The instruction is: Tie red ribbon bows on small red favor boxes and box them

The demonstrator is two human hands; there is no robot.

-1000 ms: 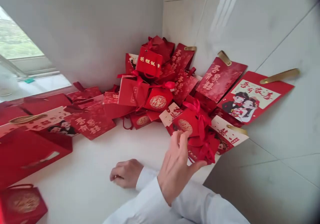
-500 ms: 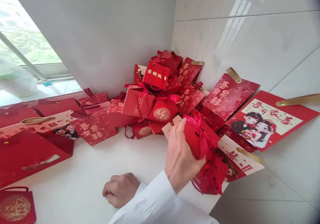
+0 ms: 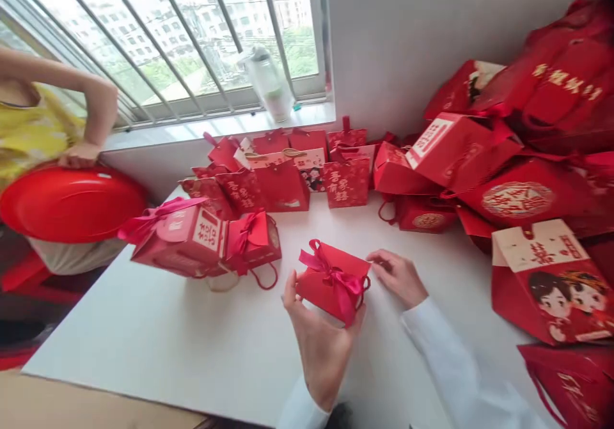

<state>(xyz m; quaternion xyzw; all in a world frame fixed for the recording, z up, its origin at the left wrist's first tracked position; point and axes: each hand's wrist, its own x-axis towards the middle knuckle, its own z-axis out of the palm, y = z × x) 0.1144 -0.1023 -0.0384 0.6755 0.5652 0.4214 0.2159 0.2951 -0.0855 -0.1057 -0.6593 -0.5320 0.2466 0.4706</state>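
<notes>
My left hand (image 3: 323, 343) grips a red gift box (image 3: 314, 286) from below and both sides, over the white table (image 3: 240, 358). A pink-red ribbon bow (image 3: 343, 283) is tied on top of the box. Close by the box's right corner is my right hand (image 3: 400, 279), its fingers bent and a little apart; whether a fingertip touches the box I cannot tell. To the left, a smaller red box with a bow (image 3: 252, 240) and a larger ribboned box (image 3: 177, 240) stand side by side, their cord handles lying on the table.
Several red paper gift bags (image 3: 283, 183) line the wall side. A heap of red boxes (image 3: 518, 192) fills the right. At left, a person in yellow (image 3: 45, 125) holds a red basin (image 3: 71, 205). A wrapped bottle (image 3: 271, 87) stands on the sill by the barred window.
The view has swung left. The ribboned box has come from the right-hand pile to mid-table, passing from my right hand to my left, which was resting curled on the table.
</notes>
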